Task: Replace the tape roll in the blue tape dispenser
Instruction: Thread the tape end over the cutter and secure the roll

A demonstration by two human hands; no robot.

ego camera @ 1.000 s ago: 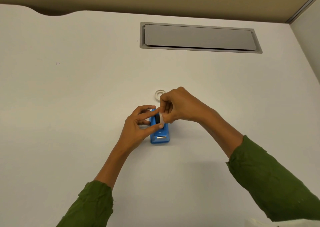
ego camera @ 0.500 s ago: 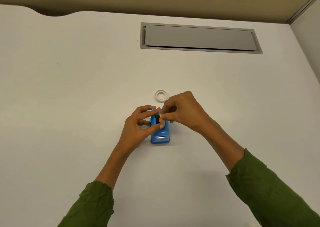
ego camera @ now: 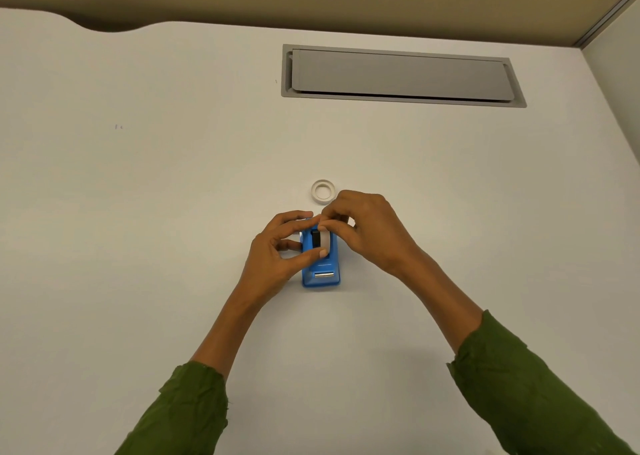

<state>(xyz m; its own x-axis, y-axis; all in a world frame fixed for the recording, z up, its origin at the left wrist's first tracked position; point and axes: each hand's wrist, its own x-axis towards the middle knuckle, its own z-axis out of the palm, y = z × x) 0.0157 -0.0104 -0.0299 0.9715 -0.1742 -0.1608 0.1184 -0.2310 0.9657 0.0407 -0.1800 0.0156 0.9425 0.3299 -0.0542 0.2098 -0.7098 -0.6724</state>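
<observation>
Mid-counter, left hand [ego camera: 273, 257] steadies the blue dispenser [ego camera: 321, 264]; right fingers [ego camera: 332, 226] pinch the new roll [ego camera: 325, 239], nearly seated; old core [ego camera: 323, 190] lies beyond.

From my feed the tape dispenser [ego camera: 320, 267] looks like glossy blue plastic, with a shiny metal cutter strip [ego camera: 323, 274] at its near end and a matt black plastic hub [ego camera: 315, 239]. The tape roll [ego camera: 326, 239] in it looks whitish and slightly translucent. The spare roll [ego camera: 323, 190] behind looks like a pale plastic or card ring, can't tell which. Desk [ego camera: 138, 212] is smooth matt off-white laminate. The cable flap [ego camera: 401, 75] near the far edge is matt grey. Sleeves [ego camera: 512, 385] are crinkly green cloth.
</observation>
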